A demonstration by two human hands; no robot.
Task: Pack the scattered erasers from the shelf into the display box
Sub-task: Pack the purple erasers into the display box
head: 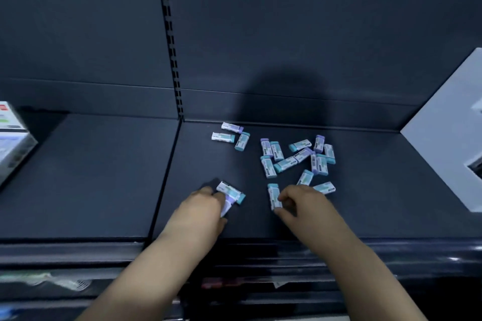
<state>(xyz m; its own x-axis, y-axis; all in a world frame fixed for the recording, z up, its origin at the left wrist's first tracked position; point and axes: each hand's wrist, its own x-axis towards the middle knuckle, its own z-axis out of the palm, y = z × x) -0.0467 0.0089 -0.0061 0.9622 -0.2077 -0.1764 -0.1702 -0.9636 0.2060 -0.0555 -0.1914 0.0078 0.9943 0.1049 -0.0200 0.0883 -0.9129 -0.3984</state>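
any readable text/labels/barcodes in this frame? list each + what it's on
Nothing reads.
Erasers: sleeves carry print and barcode-like marks, too small and blurred.
Box at the left edge: red and green patches, print blurred.
White box at the right: no text visible.

Dark grey back panel (287, 21), matte, with a slotted black upright (170, 41) running down left of centre. Dark shelf deck (91, 177) in two sections, seam below the upright. Front rail (78, 253) along the near edge, glossy at right. Lower tier beneath, dim and blurred. Soft overhead light; rounded shadow (284, 96) cast on the panel.
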